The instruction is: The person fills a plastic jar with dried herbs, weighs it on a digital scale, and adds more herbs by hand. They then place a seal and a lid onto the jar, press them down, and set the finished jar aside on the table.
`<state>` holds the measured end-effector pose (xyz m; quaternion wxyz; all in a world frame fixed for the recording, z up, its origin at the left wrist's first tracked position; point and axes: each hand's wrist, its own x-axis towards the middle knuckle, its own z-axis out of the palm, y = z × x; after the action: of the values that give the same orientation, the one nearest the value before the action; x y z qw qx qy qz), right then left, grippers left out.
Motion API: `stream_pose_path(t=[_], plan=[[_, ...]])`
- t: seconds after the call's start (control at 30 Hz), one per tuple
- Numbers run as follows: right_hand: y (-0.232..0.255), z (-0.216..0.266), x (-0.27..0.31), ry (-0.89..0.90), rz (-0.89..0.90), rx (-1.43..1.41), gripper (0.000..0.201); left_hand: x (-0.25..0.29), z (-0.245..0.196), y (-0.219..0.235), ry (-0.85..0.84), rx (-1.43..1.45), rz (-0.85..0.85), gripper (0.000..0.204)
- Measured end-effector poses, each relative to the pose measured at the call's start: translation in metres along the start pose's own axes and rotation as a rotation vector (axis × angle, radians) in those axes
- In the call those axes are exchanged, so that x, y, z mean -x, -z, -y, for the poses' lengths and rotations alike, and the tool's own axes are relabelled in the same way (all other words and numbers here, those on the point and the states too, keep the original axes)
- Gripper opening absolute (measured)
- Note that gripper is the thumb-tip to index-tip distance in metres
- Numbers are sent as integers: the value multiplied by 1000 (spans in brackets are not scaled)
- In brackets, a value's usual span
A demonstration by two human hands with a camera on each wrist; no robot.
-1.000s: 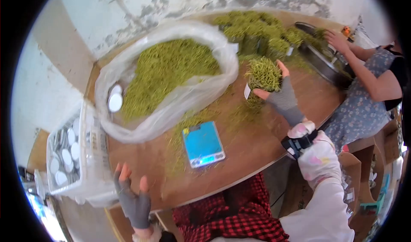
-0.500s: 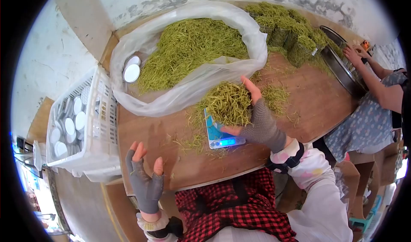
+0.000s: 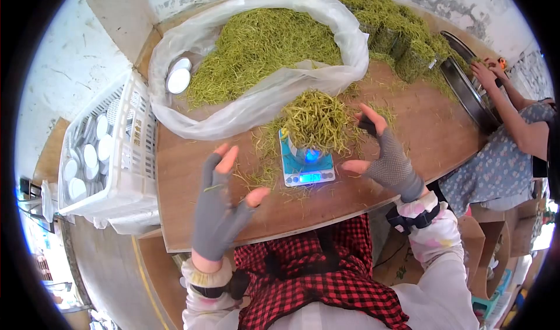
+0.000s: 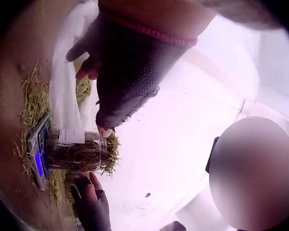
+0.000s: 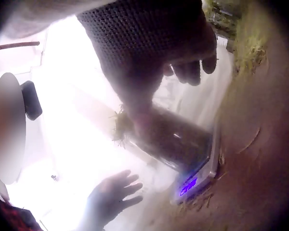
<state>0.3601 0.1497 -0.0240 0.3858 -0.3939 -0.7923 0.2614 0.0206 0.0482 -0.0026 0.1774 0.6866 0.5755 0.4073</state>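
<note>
A clear jar (image 4: 77,153) heaped with green, stringy plant pieces (image 3: 317,120) stands on a small blue scale (image 3: 308,176) whose display glows. To the jar's right, in the head view, the right hand (image 3: 392,163) is held apart from it, fingers extended, in a grey fingerless glove. On the other side the left hand (image 3: 220,204), gloved alike, is raised with fingers spread and holds nothing. The right wrist view shows the scale's lit display (image 5: 188,186) under the tilted-looking jar (image 5: 171,137).
Behind the scale lies a large plastic bag (image 3: 233,120) of the same green pieces, with white lids (image 3: 178,80) inside. A white crate (image 3: 131,166) of lids is at left. Filled jars (image 3: 417,61), a metal pan (image 3: 466,96) and another person (image 3: 496,155) are at right.
The right hand carried the jar leftward from the table's right part onto the scale, then let go and drew back. The left hand moved up and toward the scale.
</note>
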Motion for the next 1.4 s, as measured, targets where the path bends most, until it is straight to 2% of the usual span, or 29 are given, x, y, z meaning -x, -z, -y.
stream_pose_path(t=[0.07, 0.17, 0.3, 0.47, 0.53, 0.57, 0.6, 0.63, 0.67, 0.7, 0.73, 0.77, 0.83, 0.87, 0.9, 0.93, 0.97, 1.03, 1.07, 1.1, 1.13, 1.17, 1.23, 1.27, 1.33, 1.37, 1.4], plan=[[4, 2, 1, -15, 10, 28, 114, -12, -3, -9, -109, -93, 50, 85], [5, 5, 2, -11, 40, 60, 111, -26, -4, -21, -157, -69, 80, 92], [1, 19, -7, 42, 46, 69, 107, -44, -12, -36, -174, -19, 118, 94], [0, 38, -27, 85, 33, 28, 103, -64, -17, -49, -303, 59, 76, 89], [-2, 41, -33, 170, -29, 87, 86, -68, -19, -55, -304, 71, 56, 84], [-3, 38, -36, 174, -33, 88, 86, -71, -21, -56, -304, 85, 32, 78], [-6, 32, -38, 232, -59, 100, 72, -74, -23, -57, -309, 83, 28, 78], [-8, 29, -41, 290, -84, 112, 58, -76, -25, -58, -332, 36, 28, 68], [-9, 27, -43, 294, -85, 113, 58, -78, -26, -58, -354, -12, 29, 59], [-11, 27, -45, 246, -110, 84, 44, -80, -26, -59, -357, -13, 25, 59], [-11, 28, -48, 195, -133, 54, 31, -82, -25, -60, -404, -53, 4, 50], [-9, 30, -50, 196, -132, 55, 31, -84, -24, -61, -450, -92, -16, 42], [0, 36, -60, 305, -53, 290, 17, -89, -26, -55, -463, -118, 35, 38], [3, 36, -65, 308, -53, 290, 17, -93, -28, -51, -474, -145, 83, 34], [7, 36, -72, 266, 48, 272, 17, -98, -30, -47, -473, -147, 79, 34], [10, 37, -80, 226, 149, 254, 20, -103, -32, -44, -451, -173, 166, 34], [13, 39, -91, 235, 150, 253, 20, -108, -32, -40, -430, -200, 252, 35], [15, 50, -113, 24, 505, 348, 24, -118, -33, -39, -413, -273, 302, 36], [13, 59, -121, 35, 507, 354, 24, -122, -35, -39, -399, -343, 358, 39], [9, 69, -129, -56, 634, 466, 22, -127, -39, -38, -401, -346, 342, 39], [8, 76, -137, -147, 757, 584, 23, -133, -47, -36, -361, -429, 451, 39], [11, 78, -140, -133, 751, 602, 23, -140, -52, -34, -318, -512, 556, 39], [20, 74, -150, 73, 897, 666, 26, -142, -54, -34, -301, -516, 519, 38], [29, 68, -159, 82, 886, 686, 26, -140, -53, -35, -270, -513, 512, 37], [52, 55, -183, 85, 814, 148, 29, -140, -44, -39, -328, -491, 407, 37], [59, 51, -199, -178, 759, 96, 33, -142, -51, -37, -276, -494, 453, 38], [59, 39, -211, -164, 759, 111, 33, -143, -54, -35, -224, -497, 500, 38]])
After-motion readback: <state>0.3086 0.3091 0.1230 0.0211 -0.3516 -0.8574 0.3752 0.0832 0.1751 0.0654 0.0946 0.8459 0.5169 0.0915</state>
